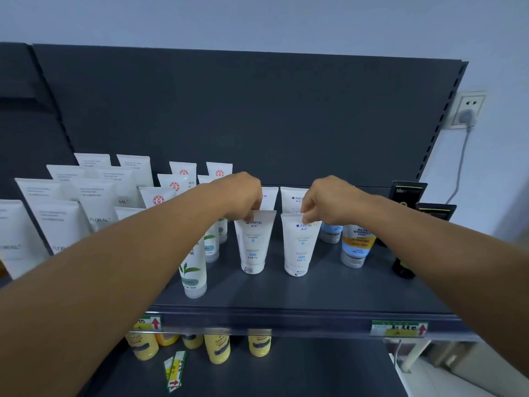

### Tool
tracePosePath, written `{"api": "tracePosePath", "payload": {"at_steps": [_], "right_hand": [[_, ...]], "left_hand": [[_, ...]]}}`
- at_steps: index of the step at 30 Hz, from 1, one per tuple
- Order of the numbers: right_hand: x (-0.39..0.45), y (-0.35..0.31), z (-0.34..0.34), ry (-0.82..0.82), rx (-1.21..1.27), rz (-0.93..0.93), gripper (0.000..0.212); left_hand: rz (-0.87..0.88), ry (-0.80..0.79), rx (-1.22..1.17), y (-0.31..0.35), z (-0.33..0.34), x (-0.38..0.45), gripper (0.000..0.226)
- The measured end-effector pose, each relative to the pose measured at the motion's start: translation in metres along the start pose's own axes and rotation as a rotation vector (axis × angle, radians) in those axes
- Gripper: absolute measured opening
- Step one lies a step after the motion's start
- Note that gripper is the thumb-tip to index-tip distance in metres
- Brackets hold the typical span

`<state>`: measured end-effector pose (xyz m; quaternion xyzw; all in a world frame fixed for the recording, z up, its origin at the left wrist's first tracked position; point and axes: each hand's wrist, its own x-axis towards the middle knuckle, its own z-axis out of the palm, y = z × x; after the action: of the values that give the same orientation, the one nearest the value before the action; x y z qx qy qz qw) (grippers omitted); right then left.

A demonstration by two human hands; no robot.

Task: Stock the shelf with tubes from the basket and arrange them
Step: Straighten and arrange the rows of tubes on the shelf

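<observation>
Both hands are pinching white tubes by the crimps: left hand on the left tube, right hand on the right tube, shelf centre, green-leaf tube at 9 o'clock; a nudge sideways is probably toppling neighbours

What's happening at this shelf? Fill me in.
A person is stocking face-wash tubes. The left hand pinches the top of one white tube and the right hand pinches the one beside it, both standing cap-down on the shelf in front of matching tubes. Other tubes already stand in rows to either side.
</observation>
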<state>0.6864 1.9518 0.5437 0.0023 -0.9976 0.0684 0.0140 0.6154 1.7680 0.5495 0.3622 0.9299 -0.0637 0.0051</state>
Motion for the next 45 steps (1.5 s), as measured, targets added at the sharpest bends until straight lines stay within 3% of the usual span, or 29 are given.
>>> {"api": "tracePosePath", "payload": {"at_steps": [12, 16, 19, 26, 32, 34, 36, 39, 45], "right_hand": [[-0.007, -0.006, -0.001, -0.001, -0.046, 0.040, 0.017], [-0.013, -0.004, -0.008, -0.004, -0.020, 0.068, 0.030], [-0.026, 0.001, -0.026, 0.080, 0.025, 0.077, 0.024], [-0.052, 0.033, -0.052, 0.148, -0.041, 0.171, 0.030], [-0.055, 0.070, -0.044, 0.076, -0.139, 0.184, 0.040], [-0.050, 0.082, -0.039, 0.052, -0.164, 0.171, 0.040], [-0.044, 0.092, -0.034, 0.025, -0.194, 0.142, 0.037], [-0.036, 0.103, -0.028, -0.002, -0.207, 0.115, 0.032], [-0.028, 0.117, -0.021, 0.017, -0.165, 0.063, 0.020]], "left_hand": [[0.003, 0.016, -0.010, 0.000, 0.002, -0.002, 0.024], [-0.016, 0.021, -0.058, 0.003, -0.004, -0.005, 0.039], [0.014, 0.087, -0.146, 0.012, -0.018, -0.009, 0.047], [0.135, 0.230, -0.229, 0.056, -0.050, 0.002, 0.039], [0.168, 0.173, -0.190, 0.095, -0.055, 0.056, 0.043], [0.152, 0.151, -0.162, 0.102, -0.050, 0.080, 0.031], [0.133, 0.142, -0.117, 0.107, -0.044, 0.100, 0.012], [0.101, 0.110, -0.094, 0.111, -0.034, 0.122, 0.026], [0.060, 0.073, -0.105, 0.109, -0.023, 0.139, 0.014]]}}
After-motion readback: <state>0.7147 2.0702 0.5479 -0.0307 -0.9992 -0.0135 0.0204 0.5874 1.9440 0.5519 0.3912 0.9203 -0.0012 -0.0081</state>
